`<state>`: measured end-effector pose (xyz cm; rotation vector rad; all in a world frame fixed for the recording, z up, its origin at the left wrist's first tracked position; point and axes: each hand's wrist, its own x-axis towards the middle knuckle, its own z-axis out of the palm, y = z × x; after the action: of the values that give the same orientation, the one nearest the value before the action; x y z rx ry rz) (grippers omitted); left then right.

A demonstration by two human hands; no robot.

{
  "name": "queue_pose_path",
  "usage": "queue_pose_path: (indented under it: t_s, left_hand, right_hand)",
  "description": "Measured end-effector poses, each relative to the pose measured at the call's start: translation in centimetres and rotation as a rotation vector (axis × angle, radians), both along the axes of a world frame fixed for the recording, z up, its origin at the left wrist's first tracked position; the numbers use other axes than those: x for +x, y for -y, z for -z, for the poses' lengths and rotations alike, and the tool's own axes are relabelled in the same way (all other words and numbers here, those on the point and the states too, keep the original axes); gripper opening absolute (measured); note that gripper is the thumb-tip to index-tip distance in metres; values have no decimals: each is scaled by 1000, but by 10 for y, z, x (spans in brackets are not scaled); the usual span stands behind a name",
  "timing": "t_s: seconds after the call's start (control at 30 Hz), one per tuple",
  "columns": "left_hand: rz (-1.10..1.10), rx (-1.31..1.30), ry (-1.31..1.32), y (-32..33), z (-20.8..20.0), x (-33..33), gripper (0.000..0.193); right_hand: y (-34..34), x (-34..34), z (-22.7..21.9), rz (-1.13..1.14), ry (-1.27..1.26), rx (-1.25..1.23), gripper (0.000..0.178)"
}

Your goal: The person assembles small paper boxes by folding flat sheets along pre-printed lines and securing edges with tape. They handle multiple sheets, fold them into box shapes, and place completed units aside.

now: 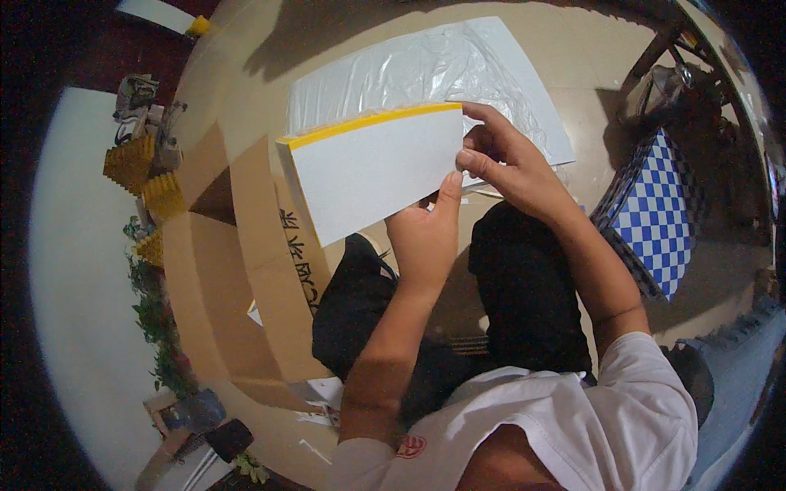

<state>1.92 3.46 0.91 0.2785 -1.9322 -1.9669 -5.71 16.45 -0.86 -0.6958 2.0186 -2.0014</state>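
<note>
The left hand (426, 233) holds the board (381, 172) along its lower edge; the right hand (517, 164) seemingly pinches its right edge, likely working there; any turn calls for steady support.

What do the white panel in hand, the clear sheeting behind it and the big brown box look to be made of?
White panel: matte, probably card or foam board, from its dull, flat face. Clear sheeting: likely thin, glossy plastic film, from its wrinkles and bright highlights. Brown box: apparently matte cardboard, from its tan, folded flaps.
</note>
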Motion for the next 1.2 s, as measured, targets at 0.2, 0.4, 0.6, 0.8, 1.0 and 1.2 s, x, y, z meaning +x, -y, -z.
queue_pose_path:
  t_s: [0.2, 0.4, 0.6, 0.8, 1.0, 1.2]
  left_hand:
    - [0, 53, 112, 2, 4, -4, 27]
    - [206, 724, 275, 11, 11, -13, 17]
    - [320, 1238, 287, 12, 16, -19, 15]
    - [143, 1004, 427, 14, 33, -20, 12]
    - [90, 660, 506, -2, 46, -27, 17]
    - [191, 517, 549, -2, 68, -24, 25]
  right_hand:
    - [-2, -5, 13, 29, -30, 57, 63]
    - [-3, -10, 16, -60, 137, -240, 67]
    - [-16, -17, 31, -132, 320, -290, 62]
    - [-55, -37, 147, 186, 305, -111, 40]
    - [-181, -4, 363, 724, 434, 482, 32]
    - [-204, 12, 420, 645, 549, 628, 27]
